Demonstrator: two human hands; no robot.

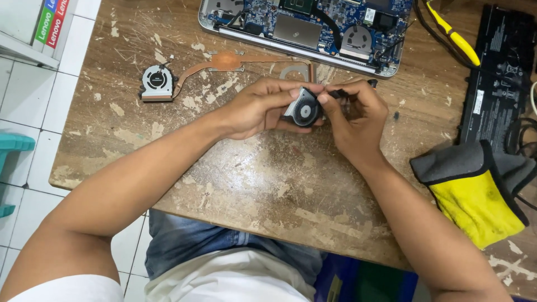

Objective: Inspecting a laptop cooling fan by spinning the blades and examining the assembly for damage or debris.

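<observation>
- While both hands meet above the middle of the worn wooden table (268, 184), the left hand (260, 109) is closed around a small laptop cooling fan (303, 110), fingers curled over its top edge and thumb beneath.
- The right hand (355, 120) grips the same fan from the other side, thumb and forefinger pinched at its upper right corner, where a bit of black material shows between the fingers; what that piece is cannot be told.
- The fan is held just above the tabletop, tilted so its round dark blade opening faces the camera.
- Just behind the hands lies a copper heat pipe (224, 62), running left to a second fan (157, 83) that rests flat on the wood, well apart from the hands.
- Further back, at the table's far edge, sits an opened laptop (313, 28) with its blue circuit board exposed.
- To the right of the laptop lies a yellow-handled tool (456, 39), and beside that a flat black battery pack (498, 72).
- Nearer on the right, a grey and yellow cloth (475, 190) lies crumpled by the right forearm.
- Below the table edge, blue jeans and a white shirt show, with white floor tiles to the left.
</observation>
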